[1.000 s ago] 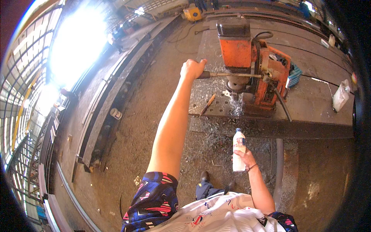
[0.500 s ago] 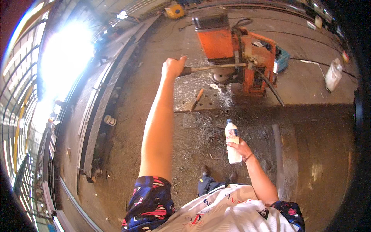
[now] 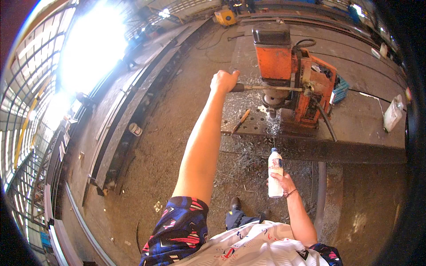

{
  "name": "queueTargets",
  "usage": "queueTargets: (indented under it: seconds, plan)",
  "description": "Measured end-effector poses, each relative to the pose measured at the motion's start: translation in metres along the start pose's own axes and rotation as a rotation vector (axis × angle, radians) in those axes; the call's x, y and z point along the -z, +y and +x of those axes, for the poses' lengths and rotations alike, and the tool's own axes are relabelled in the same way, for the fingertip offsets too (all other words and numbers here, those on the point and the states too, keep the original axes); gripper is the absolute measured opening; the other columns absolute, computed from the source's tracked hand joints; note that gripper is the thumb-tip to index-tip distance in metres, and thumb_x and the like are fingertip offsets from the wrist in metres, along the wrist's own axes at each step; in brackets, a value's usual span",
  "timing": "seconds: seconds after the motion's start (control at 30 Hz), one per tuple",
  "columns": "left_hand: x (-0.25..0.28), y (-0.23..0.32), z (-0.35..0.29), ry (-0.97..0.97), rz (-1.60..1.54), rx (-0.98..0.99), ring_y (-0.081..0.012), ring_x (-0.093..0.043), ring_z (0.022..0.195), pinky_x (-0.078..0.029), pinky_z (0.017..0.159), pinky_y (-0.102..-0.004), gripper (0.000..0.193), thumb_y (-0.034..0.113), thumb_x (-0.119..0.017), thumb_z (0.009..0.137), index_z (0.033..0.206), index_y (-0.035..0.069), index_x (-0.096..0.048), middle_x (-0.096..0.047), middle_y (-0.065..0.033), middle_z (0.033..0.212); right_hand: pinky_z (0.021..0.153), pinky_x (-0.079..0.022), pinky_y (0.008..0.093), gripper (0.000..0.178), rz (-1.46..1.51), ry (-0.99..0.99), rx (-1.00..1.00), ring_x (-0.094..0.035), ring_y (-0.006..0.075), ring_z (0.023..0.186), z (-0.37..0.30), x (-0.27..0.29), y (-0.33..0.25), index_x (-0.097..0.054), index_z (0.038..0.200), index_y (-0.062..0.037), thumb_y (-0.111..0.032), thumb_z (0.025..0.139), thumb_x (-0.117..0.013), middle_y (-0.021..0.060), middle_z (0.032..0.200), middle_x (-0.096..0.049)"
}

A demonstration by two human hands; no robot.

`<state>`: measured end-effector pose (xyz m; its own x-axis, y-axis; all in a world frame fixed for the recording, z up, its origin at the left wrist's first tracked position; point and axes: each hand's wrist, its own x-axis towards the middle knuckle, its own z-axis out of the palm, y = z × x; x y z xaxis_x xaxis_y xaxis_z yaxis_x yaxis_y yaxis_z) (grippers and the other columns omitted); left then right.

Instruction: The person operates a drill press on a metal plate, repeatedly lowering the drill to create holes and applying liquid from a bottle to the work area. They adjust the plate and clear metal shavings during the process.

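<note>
My left hand (image 3: 224, 81), arm stretched forward, is closed around the dark grip of a feed lever (image 3: 266, 88). That lever belongs to an orange magnetic drill (image 3: 271, 62) standing on a steel plate (image 3: 355, 116). Below its chuck (image 3: 274, 98), bright metal shavings (image 3: 273, 126) lie on the plate. Nearer to me, my right hand (image 3: 285, 182) wraps around a plastic squeeze bottle (image 3: 275, 188) of whitish liquid. The bottle's blue cap points toward the drill, and a thin stream seems to leave it. The drill tip is hard to make out among the shavings.
An orange-handled tool (image 3: 241, 121) lies on the plate beside several drilled holes. A blue basket (image 3: 341, 90) sits behind the drill, with a whitish plastic container (image 3: 393, 113) at the right. Long steel beams (image 3: 133, 104) and a white bucket (image 3: 135, 129) are on the left.
The whole view has shifted, so the drill and both hands appear farther right and lower. The bottle now lines up more directly with the chuck. Both hands keep their grips.
</note>
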<state>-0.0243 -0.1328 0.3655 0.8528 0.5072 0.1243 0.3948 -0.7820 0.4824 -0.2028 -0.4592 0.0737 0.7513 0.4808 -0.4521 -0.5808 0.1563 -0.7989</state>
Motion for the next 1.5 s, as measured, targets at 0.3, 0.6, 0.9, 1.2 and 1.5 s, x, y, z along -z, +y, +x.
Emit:
queueTargets:
  seconds: [0.3, 0.6, 0.9, 1.2, 1.5]
  plan:
    - [0.003, -0.003, 0.000, -0.002, 0.002, -0.028, -0.0385, -0.064, 0.107, -0.050, 0.093, -0.0428, 0.065, 0.062, -0.061, 0.080, 0.096, 0.000, -0.074, -0.068, -0.0253, 0.107, 0.057, -0.057, 0.0356, 0.027, 0.047, -0.008, -0.007, -0.067, 0.0212, 0.063, -0.001, -0.003, -0.003, -0.064, 0.108, -0.0053, -0.013, 0.083, -0.070, 0.0088, 0.083, -0.069]
    - [-0.009, -0.008, 0.017, -0.022, -0.014, -0.019, -0.0380, -0.063, 0.111, -0.047, 0.096, -0.0433, 0.061, 0.059, -0.058, 0.083, 0.099, 0.003, -0.075, -0.067, -0.0251, 0.112, 0.063, -0.057, 0.0347, 0.030, 0.050, 0.000, 0.049, -0.068, 0.0192, 0.071, 0.006, 0.003, 0.003, -0.064, 0.109, -0.0064, -0.014, 0.081, -0.072, 0.0068, 0.088, -0.070]
    - [-0.005, -0.010, 0.009, -0.026, 0.079, -0.141, -0.0383, -0.063, 0.111, -0.049, 0.095, -0.0450, 0.057, 0.058, -0.055, 0.086, 0.104, 0.007, -0.074, -0.068, -0.0209, 0.113, 0.061, -0.057, 0.0356, 0.030, -0.007, 0.022, -0.066, -0.068, 0.0210, 0.068, 0.004, -0.007, -0.003, -0.063, 0.112, -0.0055, -0.012, 0.083, -0.069, 0.0085, 0.085, -0.069]
    - [0.007, 0.007, -0.009, -0.148, 0.271, -0.480, -0.0388, -0.064, 0.107, -0.049, 0.095, -0.0480, 0.050, 0.057, -0.043, 0.094, 0.114, 0.021, -0.071, -0.068, -0.0179, 0.113, 0.060, -0.060, 0.0413, 0.037, -0.022, 0.020, 0.030, -0.070, 0.0292, 0.068, 0.000, -0.019, -0.005, -0.055, 0.116, -0.0027, -0.014, 0.083, -0.068, 0.0151, 0.085, -0.068]
    - [0.014, 0.008, -0.009, -0.456, 0.056, -0.719, -0.0289, -0.071, 0.085, -0.054, 0.082, -0.0421, 0.062, 0.066, -0.060, 0.082, 0.100, 0.007, -0.074, -0.073, -0.0144, 0.088, 0.059, -0.060, 0.0423, 0.037, -0.038, 0.112, 0.027, -0.071, 0.0295, 0.069, -0.004, -0.032, -0.007, -0.055, 0.116, -0.0032, -0.016, 0.083, -0.068, 0.0171, 0.085, -0.069]
